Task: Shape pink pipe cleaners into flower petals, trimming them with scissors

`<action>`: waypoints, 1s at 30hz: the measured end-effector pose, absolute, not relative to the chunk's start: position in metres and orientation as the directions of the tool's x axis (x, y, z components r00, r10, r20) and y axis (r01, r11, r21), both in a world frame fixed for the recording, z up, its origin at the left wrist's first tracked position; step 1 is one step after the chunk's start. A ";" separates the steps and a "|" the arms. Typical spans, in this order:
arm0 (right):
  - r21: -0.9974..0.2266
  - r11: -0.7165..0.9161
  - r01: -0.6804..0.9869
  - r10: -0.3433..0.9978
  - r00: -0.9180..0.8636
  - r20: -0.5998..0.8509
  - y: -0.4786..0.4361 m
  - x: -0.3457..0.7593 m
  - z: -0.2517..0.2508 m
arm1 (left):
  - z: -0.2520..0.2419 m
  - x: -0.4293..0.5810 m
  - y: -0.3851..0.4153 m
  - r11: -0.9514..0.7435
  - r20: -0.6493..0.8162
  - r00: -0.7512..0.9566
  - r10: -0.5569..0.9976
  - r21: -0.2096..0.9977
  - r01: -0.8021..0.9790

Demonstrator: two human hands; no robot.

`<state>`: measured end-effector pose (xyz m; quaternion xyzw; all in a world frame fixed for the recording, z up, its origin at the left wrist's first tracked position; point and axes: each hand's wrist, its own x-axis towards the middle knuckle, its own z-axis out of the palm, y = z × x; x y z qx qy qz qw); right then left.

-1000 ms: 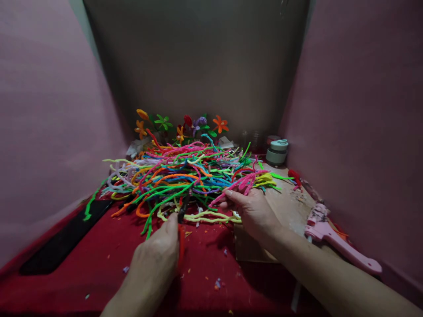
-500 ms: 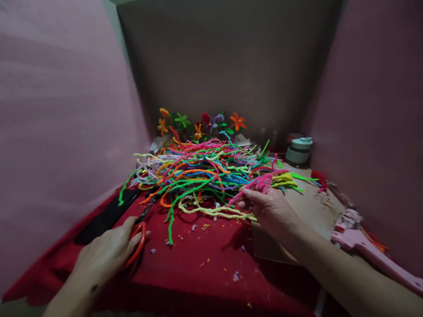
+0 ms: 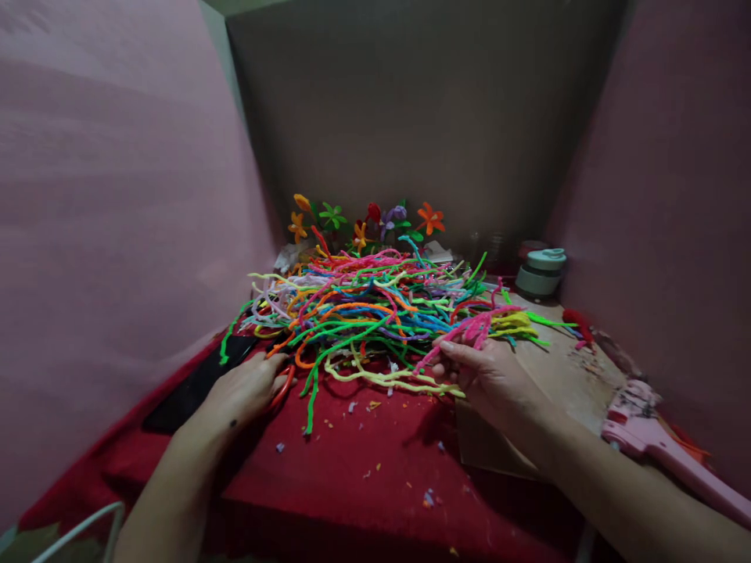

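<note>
My left hand (image 3: 246, 387) is closed around the red-orange handle of a pair of scissors (image 3: 284, 391), at the left front edge of a heaped pile of colourful pipe cleaners (image 3: 364, 305). The scissors' blades are hidden by the hand and the pile. At the pile's right side, my right hand (image 3: 490, 375) pinches pink pipe cleaners (image 3: 469, 326) between thumb and fingers. Pale yellow pipe cleaners (image 3: 381, 381) lie along the front of the heap, and one bright green strand hangs forward onto the red cloth (image 3: 328, 485).
Behind the pile stand pipe-cleaner flowers (image 3: 431, 219). A lidded mint-green cup (image 3: 540, 274) is at the back right. To the right lie a cardboard sheet (image 3: 563, 367) and a pink glue gun (image 3: 657, 438). A flat black object (image 3: 188, 395) rests at left; scraps dot the cloth.
My left hand has moved forward and right with the scissors, up to the pile's edge. My right hand still pinches the pink pipe cleaners. The whole view has shifted slightly.
</note>
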<state>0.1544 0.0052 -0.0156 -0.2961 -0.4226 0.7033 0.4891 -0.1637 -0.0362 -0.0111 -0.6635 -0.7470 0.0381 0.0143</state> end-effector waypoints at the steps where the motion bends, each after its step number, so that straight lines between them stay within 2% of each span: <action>1: -0.884 -0.164 -0.438 0.939 -0.345 -0.004 0.005 0.154 -0.015 | -0.010 -0.162 -0.033 0.089 -0.010 -0.090 0.996 -0.079 0.993; 3: -0.877 -0.176 -0.447 0.937 -0.350 -0.010 0.005 0.154 -0.015 | -0.006 -0.155 -0.032 0.059 0.081 -0.054 0.995 -0.060 0.996; 5: -0.857 -0.215 -0.469 0.929 -0.369 -0.032 0.005 0.154 -0.014 | -0.001 -0.139 -0.037 0.015 0.256 -0.032 0.966 0.066 0.998; 6: -0.843 -0.239 -0.482 0.924 -0.381 -0.045 0.005 0.154 -0.013 | 0.002 -0.128 -0.041 -0.065 0.352 0.001 0.936 0.171 0.983; 8: -0.816 -0.292 -0.499 0.905 -0.421 -0.066 0.005 0.154 -0.012 | 0.006 -0.101 -0.049 -0.302 0.388 0.151 0.909 0.366 0.880; 9: -0.802 -0.315 -0.507 0.893 -0.444 -0.071 0.005 0.154 -0.012 | 0.008 -0.087 -0.052 -0.405 0.407 0.223 0.886 0.445 0.799; 10: -0.790 -0.335 -0.514 0.883 -0.465 -0.071 0.004 0.154 -0.012 | 0.008 -0.074 -0.054 -0.508 0.490 0.259 0.832 0.488 0.710; 11: -0.776 -0.352 -0.524 0.873 -0.483 -0.070 0.004 0.154 -0.012 | 0.008 -0.061 -0.053 -0.570 0.541 0.287 0.791 0.479 0.667; 13: -0.746 -0.387 -0.542 0.850 -0.523 -0.061 0.003 0.154 -0.012 | 0.007 -0.040 -0.048 -0.655 0.571 0.393 0.721 0.377 0.655; 16: -0.726 -0.429 -0.538 0.821 -0.568 -0.064 0.002 0.156 -0.011 | 0.006 -0.023 -0.036 -0.739 0.547 0.539 0.640 0.248 0.626; 18: -0.737 -0.444 -0.510 0.807 -0.585 -0.081 0.002 0.157 -0.010 | 0.009 -0.018 -0.029 -0.778 0.523 0.603 0.602 0.214 0.590; 21: -0.770 -0.427 -0.474 0.802 -0.592 -0.080 0.001 0.159 -0.006 | 0.016 -0.015 -0.024 -0.794 0.517 0.622 0.587 0.221 0.566; 25: -0.786 -0.387 -0.482 0.821 -0.569 -0.055 0.005 0.160 -0.003 | 0.020 -0.015 -0.025 -0.798 0.584 0.577 0.571 0.229 0.558; 30: -0.826 -0.299 -0.477 0.898 -0.434 -0.074 0.017 0.159 -0.015 | 0.012 -0.018 -0.025 -0.857 0.670 0.592 0.447 0.132 0.498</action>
